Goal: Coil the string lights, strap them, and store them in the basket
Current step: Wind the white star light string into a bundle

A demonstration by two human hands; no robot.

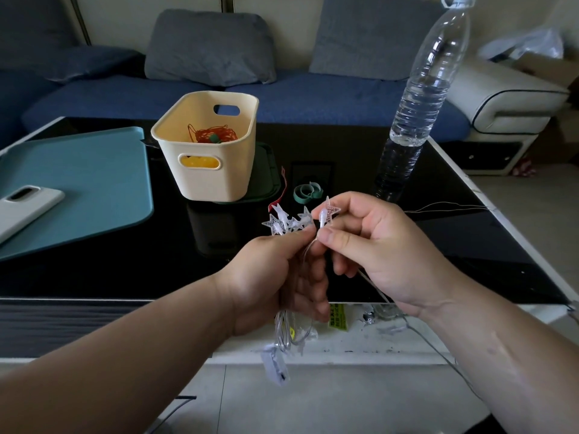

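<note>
Clear plastic stars of the string lights point(286, 222) are sticking up from the left hand point(275, 277), whose grip is holding a bunch of wire loops. The loops and a small battery box point(275, 364) are hanging below the fist, in front of the black glass desk point(109, 277). The right hand point(376, 245) is pinching one more star between thumb and forefinger, just beside the bunch, with thin wire trailing down past the wrist. Beyond the hands, a cream basket point(216, 183) is standing on the desk, holding an orange wire coil point(213, 134). A curled green strap point(308, 193) is lying between basket and hands. A water bottle point(419, 98) is standing to the right, and a phone point(25, 208) is resting on a teal mat point(87, 189).
</note>
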